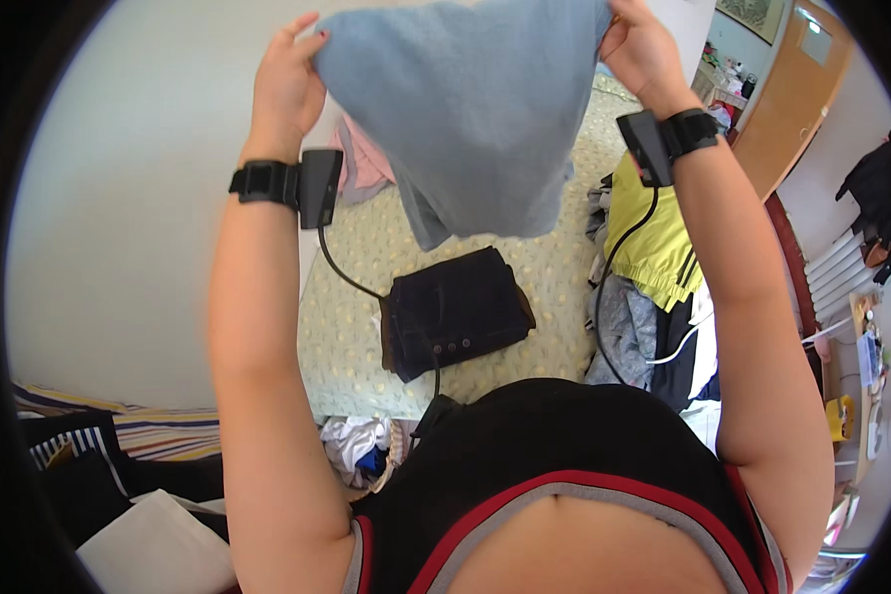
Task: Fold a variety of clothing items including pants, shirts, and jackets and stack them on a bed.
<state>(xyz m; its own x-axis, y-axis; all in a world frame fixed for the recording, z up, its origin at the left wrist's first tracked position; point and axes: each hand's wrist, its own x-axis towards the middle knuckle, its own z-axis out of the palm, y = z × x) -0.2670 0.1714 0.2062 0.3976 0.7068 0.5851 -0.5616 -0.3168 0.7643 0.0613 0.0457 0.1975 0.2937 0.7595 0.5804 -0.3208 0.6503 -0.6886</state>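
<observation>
A light blue denim-like garment (460, 119) hangs stretched between my raised hands, its top edge running out of the picture. My left hand (288, 82) pinches its left upper corner between thumb and fingers. At the opposite corner my right hand (642, 52) grips the cloth, partly cut off by the frame's top. Below the hanging hem, a folded stack of dark garments (457, 312) with several buttons lies on the patterned bed sheet (341, 349). Which kind of garment the blue one is, I cannot tell.
Right of the stack lies a pile of clothes with a yellow-green garment (642, 223) on it. A pink garment (364, 160) rests behind the blue cloth. Black cables (601, 297) trail from both wrist devices. A wall (134, 223) rises at left; a container of clothes (360, 453) stands below the bed's edge.
</observation>
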